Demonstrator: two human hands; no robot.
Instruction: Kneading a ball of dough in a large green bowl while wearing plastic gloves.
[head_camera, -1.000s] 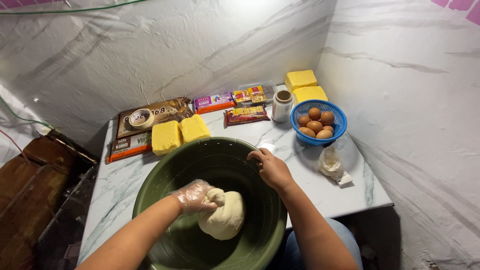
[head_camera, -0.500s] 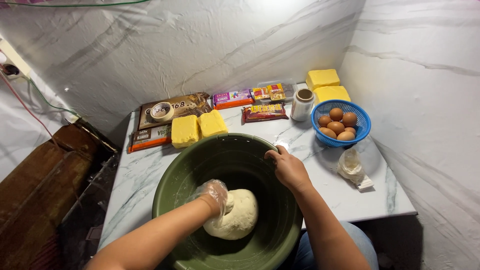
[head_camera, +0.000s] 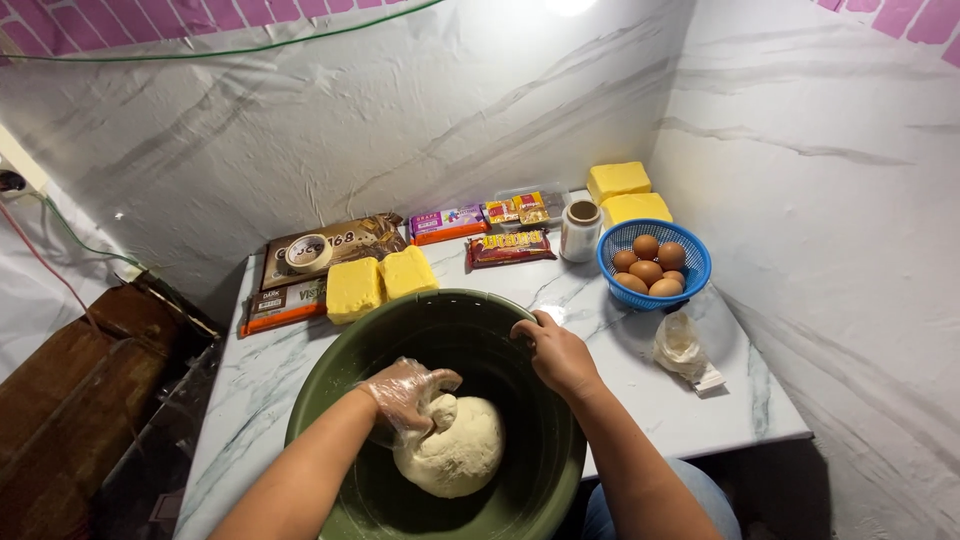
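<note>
A large green bowl (head_camera: 350, 360) sits at the near edge of a marble-pattern table (head_camera: 620, 370). Inside it lies a pale lump of dough (head_camera: 462, 452). My left hand (head_camera: 405, 392), in a clear plastic glove, presses down on the dough's upper left side. My bare right hand (head_camera: 556, 352) grips the bowl's far right rim.
Behind the bowl are two yellow butter blocks (head_camera: 378, 284), brown and colourful packets (head_camera: 320, 250), a small white jar (head_camera: 581, 229), two more yellow blocks (head_camera: 625, 195) and a blue basket of brown eggs (head_camera: 652, 262). A crumpled clear bag (head_camera: 683, 350) lies at right. Walls close in behind and right.
The view has shifted slightly, with the bowl and hands lower and more central. My gloved left hand keeps working the dough; my right hand stays on the rim.
</note>
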